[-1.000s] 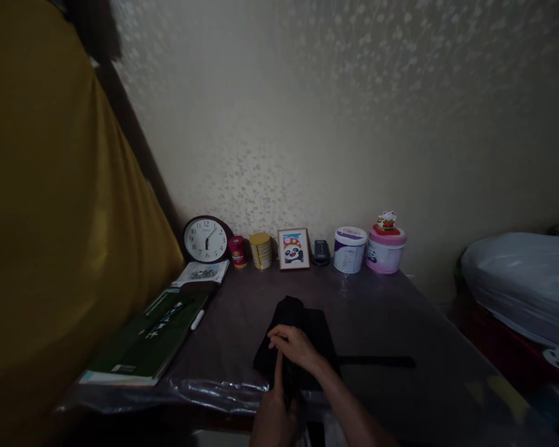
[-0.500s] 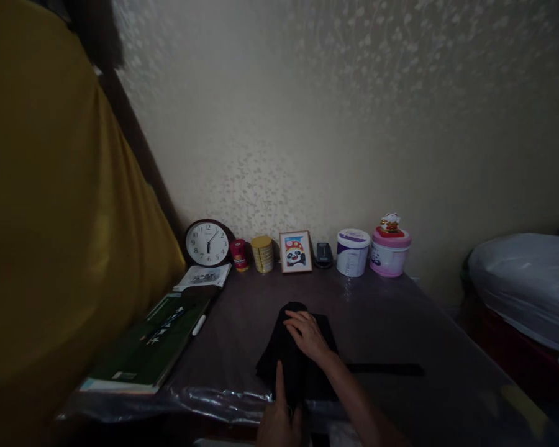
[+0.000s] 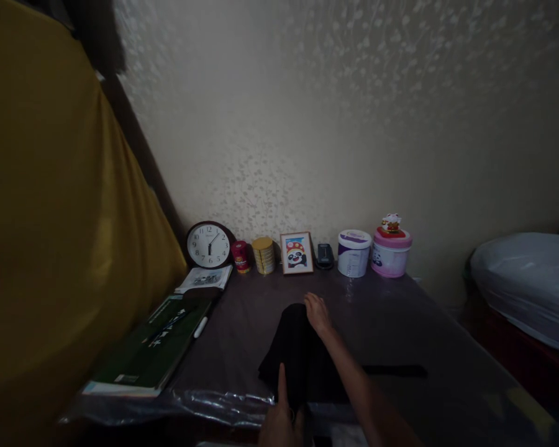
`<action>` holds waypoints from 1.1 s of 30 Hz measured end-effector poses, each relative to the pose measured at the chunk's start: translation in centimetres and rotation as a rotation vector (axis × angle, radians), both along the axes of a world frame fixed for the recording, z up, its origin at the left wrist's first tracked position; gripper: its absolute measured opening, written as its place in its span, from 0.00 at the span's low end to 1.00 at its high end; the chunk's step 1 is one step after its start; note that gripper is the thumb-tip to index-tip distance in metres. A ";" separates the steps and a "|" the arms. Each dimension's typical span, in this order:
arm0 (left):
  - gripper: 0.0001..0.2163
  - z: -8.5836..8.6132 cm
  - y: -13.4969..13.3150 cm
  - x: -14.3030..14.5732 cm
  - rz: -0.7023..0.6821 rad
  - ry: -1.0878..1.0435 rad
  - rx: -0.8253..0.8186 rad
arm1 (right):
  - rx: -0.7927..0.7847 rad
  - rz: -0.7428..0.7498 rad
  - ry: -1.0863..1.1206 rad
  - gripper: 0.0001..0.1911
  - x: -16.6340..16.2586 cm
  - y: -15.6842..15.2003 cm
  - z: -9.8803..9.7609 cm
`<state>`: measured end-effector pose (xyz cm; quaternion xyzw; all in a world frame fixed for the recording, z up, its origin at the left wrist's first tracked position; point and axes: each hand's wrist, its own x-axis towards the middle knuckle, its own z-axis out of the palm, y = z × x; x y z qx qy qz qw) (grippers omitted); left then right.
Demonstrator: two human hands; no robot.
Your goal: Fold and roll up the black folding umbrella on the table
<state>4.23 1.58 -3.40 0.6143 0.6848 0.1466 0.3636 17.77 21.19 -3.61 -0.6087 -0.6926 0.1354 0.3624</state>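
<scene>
A folded black cloth lies on the table in front of me, with a dark strap stretched out to its right. At its near end my left hand rests on the fabric, index finger stretched out straight; a ring shows on it and the lower fingers are partly out of sight. My right hand is at the cloth's far right corner, fingers together and bent onto the edge. My right forearm hides part of the cloth's right side.
Green books and a white marker lie at left. Along the wall stand a clock, a red can, a yellow-lidded tin, a panda picture frame and two tubs. Plastic film covers the table.
My right hand has moved from lying flat on the cloth's middle to its far right corner, with the fingers now bent. My left hand has stayed nearly in place.
</scene>
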 end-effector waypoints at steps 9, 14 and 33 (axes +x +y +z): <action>0.34 -0.7 -0.1 -0.2 0.003 -0.057 0.035 | -0.019 -0.125 0.168 0.15 5.2 -7.9 -2.6; 0.33 -0.3 -0.4 -0.3 0.018 -0.100 0.019 | -0.124 -0.146 0.345 0.15 7.3 -10.4 -3.9; 0.31 -1.5 -0.1 -1.0 0.093 -0.249 0.074 | -0.054 -0.065 -0.076 0.15 5.5 -12.3 -0.5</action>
